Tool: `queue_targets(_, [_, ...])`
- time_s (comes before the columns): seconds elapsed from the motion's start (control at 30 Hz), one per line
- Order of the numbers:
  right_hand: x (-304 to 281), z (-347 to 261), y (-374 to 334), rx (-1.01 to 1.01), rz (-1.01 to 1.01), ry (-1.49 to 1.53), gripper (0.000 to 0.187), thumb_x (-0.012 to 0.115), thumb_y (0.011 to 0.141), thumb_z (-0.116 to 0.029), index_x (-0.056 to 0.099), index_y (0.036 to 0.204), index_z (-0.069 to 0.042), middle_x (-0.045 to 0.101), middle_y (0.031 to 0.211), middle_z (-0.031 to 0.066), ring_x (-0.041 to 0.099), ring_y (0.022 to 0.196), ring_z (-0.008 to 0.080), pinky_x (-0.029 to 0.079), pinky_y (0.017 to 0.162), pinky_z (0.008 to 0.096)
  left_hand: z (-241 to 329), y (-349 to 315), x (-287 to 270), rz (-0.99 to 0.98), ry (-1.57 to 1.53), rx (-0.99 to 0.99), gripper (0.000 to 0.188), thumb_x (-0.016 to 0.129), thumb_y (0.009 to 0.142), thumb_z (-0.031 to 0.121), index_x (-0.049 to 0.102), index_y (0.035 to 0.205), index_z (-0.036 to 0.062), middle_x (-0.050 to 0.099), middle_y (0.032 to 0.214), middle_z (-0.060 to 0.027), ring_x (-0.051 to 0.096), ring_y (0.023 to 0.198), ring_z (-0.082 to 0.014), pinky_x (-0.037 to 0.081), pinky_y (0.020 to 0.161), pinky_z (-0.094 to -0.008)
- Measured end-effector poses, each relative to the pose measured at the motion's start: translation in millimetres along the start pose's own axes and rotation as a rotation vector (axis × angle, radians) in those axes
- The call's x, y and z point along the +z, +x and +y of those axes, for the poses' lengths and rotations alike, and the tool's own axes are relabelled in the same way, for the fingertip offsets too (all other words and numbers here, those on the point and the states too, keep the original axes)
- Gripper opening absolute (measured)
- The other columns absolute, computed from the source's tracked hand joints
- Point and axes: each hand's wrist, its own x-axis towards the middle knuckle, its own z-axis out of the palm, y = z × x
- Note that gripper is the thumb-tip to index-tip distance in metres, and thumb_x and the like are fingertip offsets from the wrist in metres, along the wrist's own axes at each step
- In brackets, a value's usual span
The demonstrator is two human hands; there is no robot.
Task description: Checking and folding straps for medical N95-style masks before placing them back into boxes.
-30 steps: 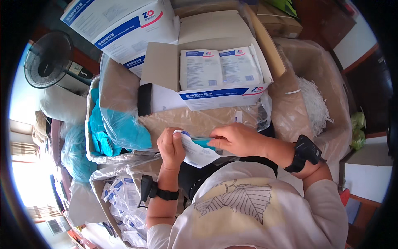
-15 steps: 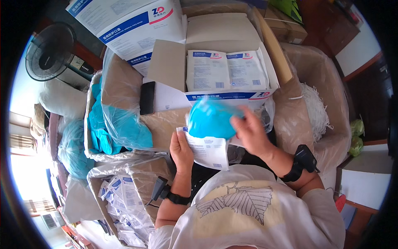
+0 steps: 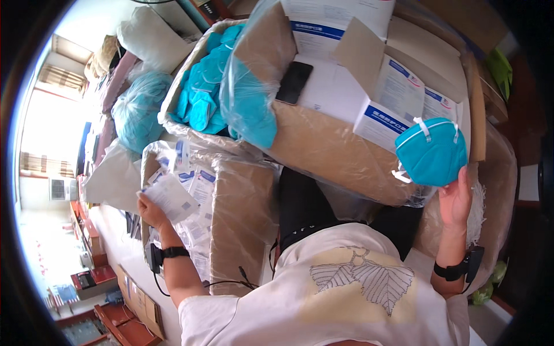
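My right hand (image 3: 456, 199) holds up a teal cup-shaped face mask (image 3: 430, 153) with white straps, at the right, in front of an open white and blue carton (image 3: 398, 95). My left hand (image 3: 151, 210) is out to the left and grips an empty white wrapper (image 3: 170, 196) over a plastic-lined cardboard box (image 3: 242, 219) that holds several white packets. Both wrists carry black bands.
A clear-bagged box of loose teal masks (image 3: 202, 101) stands at the upper middle. A black phone (image 3: 294, 82) lies on a white box lid. Another bag of teal masks (image 3: 138, 115) sits at the left. Brown plastic-wrapped cartons (image 3: 334, 150) fill the centre.
My hands have come apart: the right carried the teal mask to the right, the left swung the empty wrapper down to the left over the packet box. My head turned left.
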Motion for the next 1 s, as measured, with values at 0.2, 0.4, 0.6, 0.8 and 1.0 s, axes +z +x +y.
queue_targets(0.2, [33.4,8.1,-4.7,0.054,-0.038,-0.100,0.032,0.048,0.090,-0.026,0.045,0.115,-0.007,0.054,0.086,-0.0015,0.046,0.065,0.0056,0.036,0.053,0.0191,-69.6,-4.6,-12.7,0.263,0.798,0.026,0.044,0.057,0.079,0.024,0.050,0.111,-0.0052,0.051,0.113,-0.0215,0.046,0.108,-0.0328,0.033,0.094,-0.0360])
queue_targets(0.4, [46.9,18.9,-10.6,0.134,-0.197,-0.195,0.030,0.051,0.088,-0.020,0.045,0.114,-0.006,0.052,0.083,-0.0017,0.048,0.066,0.0053,0.039,0.056,0.0195,115.8,-128.4,104.0,-0.791,-0.551,-0.054,0.031,0.043,0.091,0.023,0.054,0.111,0.0016,0.052,0.115,-0.0102,0.049,0.105,-0.0178,0.036,0.090,-0.0284])
queue_targets(0.6, [55.0,7.8,-27.1,0.104,-0.457,-0.424,0.031,0.056,0.085,-0.012,0.046,0.113,-0.002,0.054,0.088,0.0011,0.051,0.074,0.0070,0.043,0.064,0.0204,263.6,-250.2,140.8,-1.303,-0.830,0.636,0.035,0.049,0.087,0.016,0.048,0.120,0.0050,0.043,0.127,-0.0140,0.039,0.119,-0.0255,0.028,0.099,-0.0341])
queue_targets(0.8, [32.7,-16.9,-36.0,-0.179,-0.443,-0.790,0.030,0.059,0.081,-0.009,0.051,0.109,-0.002,0.055,0.090,0.0064,0.053,0.078,0.0135,0.043,0.067,0.0246,292.2,-299.3,154.0,-1.949,-0.723,0.493,0.031,0.054,0.084,0.009,0.051,0.114,0.0021,0.056,0.109,-0.0132,0.053,0.101,-0.0200,0.041,0.085,-0.0296])
queue_targets(1.0, [21.9,-26.4,-30.2,-0.428,-0.403,-1.019,0.037,0.062,0.077,-0.009,0.051,0.112,-0.005,0.056,0.092,0.0098,0.051,0.082,0.0245,0.041,0.074,0.0325,290.4,-325.7,158.8,-2.020,-0.537,0.426,0.031,0.053,0.084,0.007,0.049,0.115,0.0012,0.057,0.103,-0.0121,0.055,0.096,-0.0169,0.044,0.080,-0.0279])
